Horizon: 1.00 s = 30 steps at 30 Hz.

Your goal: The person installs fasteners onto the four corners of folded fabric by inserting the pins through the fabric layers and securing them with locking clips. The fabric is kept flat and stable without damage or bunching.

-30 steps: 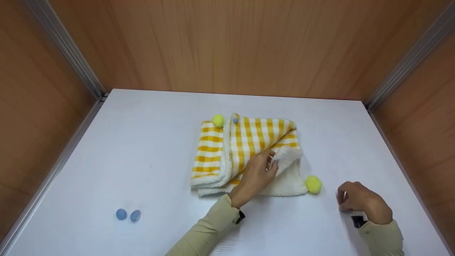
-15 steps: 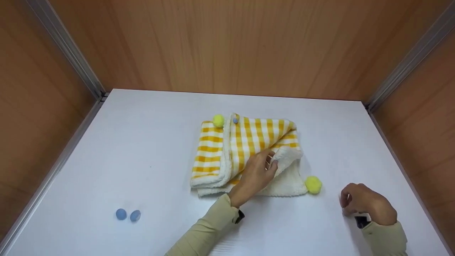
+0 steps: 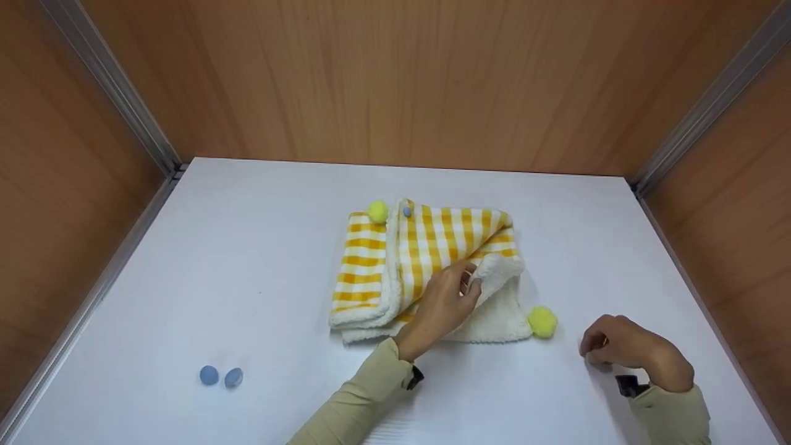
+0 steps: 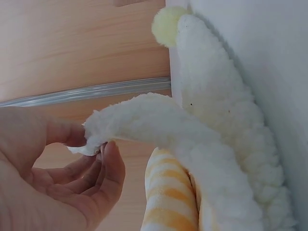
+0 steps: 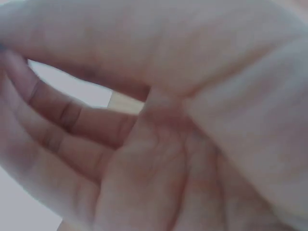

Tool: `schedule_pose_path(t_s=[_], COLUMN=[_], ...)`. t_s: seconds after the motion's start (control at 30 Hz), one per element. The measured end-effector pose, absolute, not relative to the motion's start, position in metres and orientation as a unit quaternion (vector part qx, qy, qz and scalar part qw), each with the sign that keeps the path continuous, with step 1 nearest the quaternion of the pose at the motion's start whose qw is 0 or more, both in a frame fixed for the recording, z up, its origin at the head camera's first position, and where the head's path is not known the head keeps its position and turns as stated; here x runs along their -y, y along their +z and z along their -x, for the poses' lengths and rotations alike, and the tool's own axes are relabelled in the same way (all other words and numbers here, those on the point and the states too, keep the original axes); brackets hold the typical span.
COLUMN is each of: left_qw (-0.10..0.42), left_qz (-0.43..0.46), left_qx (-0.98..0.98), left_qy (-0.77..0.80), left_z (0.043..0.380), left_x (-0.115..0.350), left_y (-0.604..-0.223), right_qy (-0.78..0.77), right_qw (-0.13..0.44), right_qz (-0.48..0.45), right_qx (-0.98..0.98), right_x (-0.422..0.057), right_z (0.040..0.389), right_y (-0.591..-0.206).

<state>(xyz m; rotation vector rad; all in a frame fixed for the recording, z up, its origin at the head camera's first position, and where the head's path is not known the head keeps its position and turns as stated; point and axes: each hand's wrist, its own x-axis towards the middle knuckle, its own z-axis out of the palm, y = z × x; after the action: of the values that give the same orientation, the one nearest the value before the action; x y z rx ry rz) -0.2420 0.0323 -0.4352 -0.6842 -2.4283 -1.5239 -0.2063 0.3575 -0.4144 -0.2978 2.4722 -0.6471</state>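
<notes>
A white table (image 3: 278, 247) bears the checked blanket (image 3: 364, 272), whose fleecy corner the left hand (image 3: 448, 295) pinches between thumb and fingertips. The right hand (image 3: 636, 346) has curled fingers; I cannot tell whether they hold anything. One yellow pompom (image 3: 542, 322) sits between both hands' fingers; two blue discs (image 3: 209, 375) lie well left of them.

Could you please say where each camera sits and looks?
Head: on the head, facing forward and down at the cloth; left hand, right hand, sleeves show.
Left wrist: on that wrist, facing its fingers pinching the cloth.
Right wrist: likewise, facing its blurred palm and fingers.
Head and left wrist share cloth and a yellow pompom.
</notes>
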Motion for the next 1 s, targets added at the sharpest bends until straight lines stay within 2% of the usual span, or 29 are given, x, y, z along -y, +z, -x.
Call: schedule_pose_path(t_s=[0.23,0.4,0.63,1.0], left_qw=[0.058,0.055,0.082,0.055], left_qz=[0.232,0.211,0.214,0.208], left_qx=[0.800,0.802,0.802,0.782], left_qy=[-0.549,-0.557,-0.552,-0.584], left_z=[0.243,0.244,0.244,0.245], left_x=[-0.032,-0.034,-0.034,-0.034], left_y=[-0.433,-0.433,-0.436,-0.435], right_qy=[-0.272,-0.277,-0.290,-0.282], right_qw=[0.263,0.244,0.181,0.104], right_qz=[0.161,0.193,0.257,0.298], right_qx=[-0.912,-0.909,-0.904,-0.906], right_x=[-0.353,-0.350,-0.340,-0.314], right_z=[0.209,0.211,0.216,0.223], right_y=[-0.404,-0.394,-0.383,-0.368])
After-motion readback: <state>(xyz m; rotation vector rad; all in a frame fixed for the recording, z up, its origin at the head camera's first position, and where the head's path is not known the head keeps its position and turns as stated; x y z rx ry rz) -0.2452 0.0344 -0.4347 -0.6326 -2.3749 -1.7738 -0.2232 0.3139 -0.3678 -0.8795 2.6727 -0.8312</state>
